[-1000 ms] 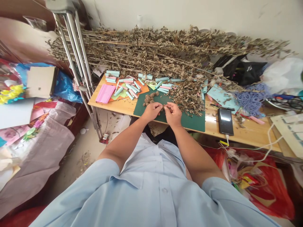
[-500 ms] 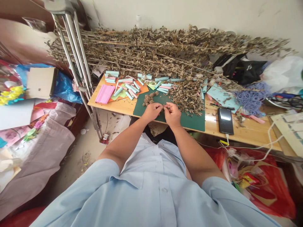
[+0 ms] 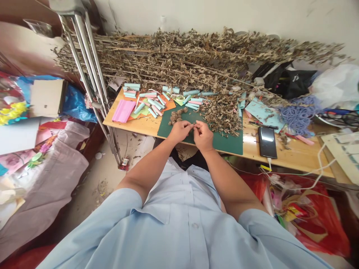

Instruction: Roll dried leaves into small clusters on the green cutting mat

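One bare right hand [image 3: 203, 137] has edged nearer the bare left hand [image 3: 180, 132], fingertips almost meeting, both pinched closed on I can't tell what. Knobbly brown dried clusters [image 3: 175, 116] lie just beyond the left, crumpled grey-brown leaves [image 3: 224, 116] beyond the right.

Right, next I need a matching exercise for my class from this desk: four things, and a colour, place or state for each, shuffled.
1. left hand
2. phone
3. mat
4. cord

A. dark green
B. tangled, bluish purple
C. fingers close to the right hand
D. plugged into a cable

Pairs: 1-C, 2-D, 3-A, 4-B
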`<state>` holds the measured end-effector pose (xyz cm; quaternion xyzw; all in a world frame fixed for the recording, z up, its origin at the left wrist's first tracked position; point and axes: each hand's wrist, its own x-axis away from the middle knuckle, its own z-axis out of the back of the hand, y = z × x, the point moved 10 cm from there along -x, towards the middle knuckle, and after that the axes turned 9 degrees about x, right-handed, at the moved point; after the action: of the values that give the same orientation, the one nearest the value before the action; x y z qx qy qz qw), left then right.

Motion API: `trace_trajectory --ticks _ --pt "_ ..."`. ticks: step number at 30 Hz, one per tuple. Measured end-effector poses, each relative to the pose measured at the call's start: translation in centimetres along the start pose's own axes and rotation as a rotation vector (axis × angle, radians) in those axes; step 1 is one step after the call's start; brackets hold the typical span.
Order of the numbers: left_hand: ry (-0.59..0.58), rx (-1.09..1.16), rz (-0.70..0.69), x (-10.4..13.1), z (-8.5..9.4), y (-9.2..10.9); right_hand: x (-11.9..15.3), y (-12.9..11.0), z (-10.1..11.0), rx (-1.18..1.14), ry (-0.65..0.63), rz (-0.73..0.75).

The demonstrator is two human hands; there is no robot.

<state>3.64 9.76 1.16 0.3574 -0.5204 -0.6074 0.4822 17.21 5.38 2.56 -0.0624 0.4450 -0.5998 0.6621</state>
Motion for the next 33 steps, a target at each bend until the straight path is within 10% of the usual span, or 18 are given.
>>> trace_trajectory --ticks 20,33 --pt "-0.052 0.038 -0.023 -0.1 -0.4 -0.3 -0.2 3.1 -0.7 -0.248 0.048 -0.222" --pt "-0.032 0.007 -0.013 -0.1 -0.2 0.0 0.1 1.7 -0.7 -0.186 -0.004 -0.103"
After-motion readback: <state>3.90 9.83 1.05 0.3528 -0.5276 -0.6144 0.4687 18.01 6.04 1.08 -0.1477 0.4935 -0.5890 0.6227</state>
